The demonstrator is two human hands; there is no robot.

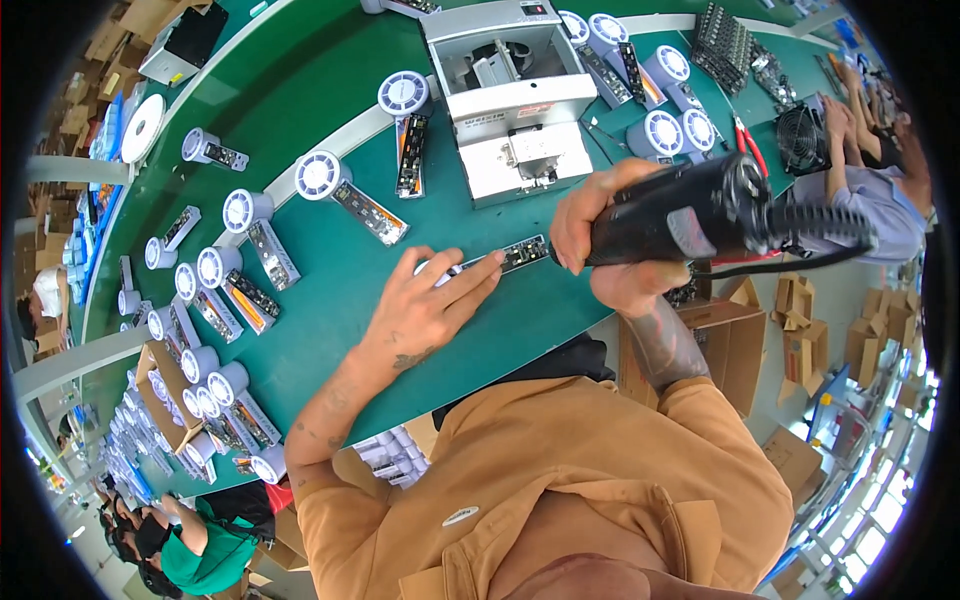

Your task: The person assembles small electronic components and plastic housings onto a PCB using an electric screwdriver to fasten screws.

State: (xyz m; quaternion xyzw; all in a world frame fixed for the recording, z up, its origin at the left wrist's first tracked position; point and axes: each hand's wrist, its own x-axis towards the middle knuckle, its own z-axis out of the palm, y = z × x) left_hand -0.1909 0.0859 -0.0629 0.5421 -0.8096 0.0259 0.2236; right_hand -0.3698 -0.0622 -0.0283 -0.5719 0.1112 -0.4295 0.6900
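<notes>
My left hand (425,310) presses down on a small white device on the green mat, thumb and fingers laid over its near part. From under the fingertips sticks out its long handle with an exposed circuit board (525,254); the rest is hidden by my hand. It resembles the handheld fans around it. My right hand (615,235) is wrapped round a black electric screwdriver (675,215), held nearly level with its nose towards the far end of the board. Whether the bit touches a screw cannot be made out. A coiled black cord (825,222) trails off the screwdriver's back.
A grey metal screw feeder (520,110) stands ahead. Several white fans with open handles (345,195) line the bench at left, more at back right near red-handled pliers (748,145). A cardboard box (720,340) stands right of me. Co-workers sit at right and lower left (205,550).
</notes>
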